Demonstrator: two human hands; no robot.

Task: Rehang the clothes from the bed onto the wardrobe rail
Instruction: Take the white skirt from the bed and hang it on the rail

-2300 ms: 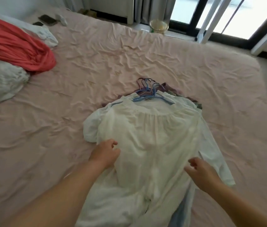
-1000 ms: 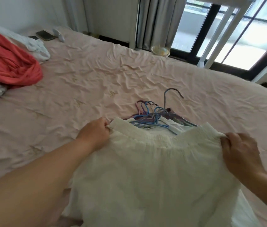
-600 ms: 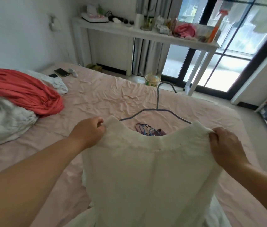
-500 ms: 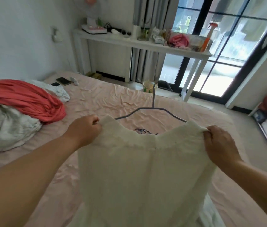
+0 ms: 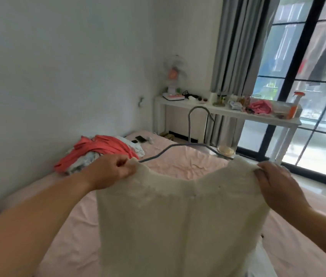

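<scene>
A cream-white garment (image 5: 182, 222) hangs in the air over the pink bed (image 5: 178, 162), on a grey wire hanger (image 5: 190, 134) whose hook points up. My left hand (image 5: 110, 170) pinches the garment's top left corner. At the top right corner my right hand (image 5: 278, 182) grips the cloth too. The garment hides the pile of other clothes and hangers on the bed. No wardrobe rail is in view.
A red cloth (image 5: 102, 150) on a bundle of bedding lies at the bed's far left by the wall, with phones (image 5: 141, 139) beyond it. A cluttered white table (image 5: 228, 111), a fan (image 5: 175, 75), grey curtains (image 5: 236, 56) and a glass door (image 5: 308, 96) stand behind.
Both hands took the garment by its top corners and lifted it with its hanger off the pile on the bed. My view has tilted up to the room.
</scene>
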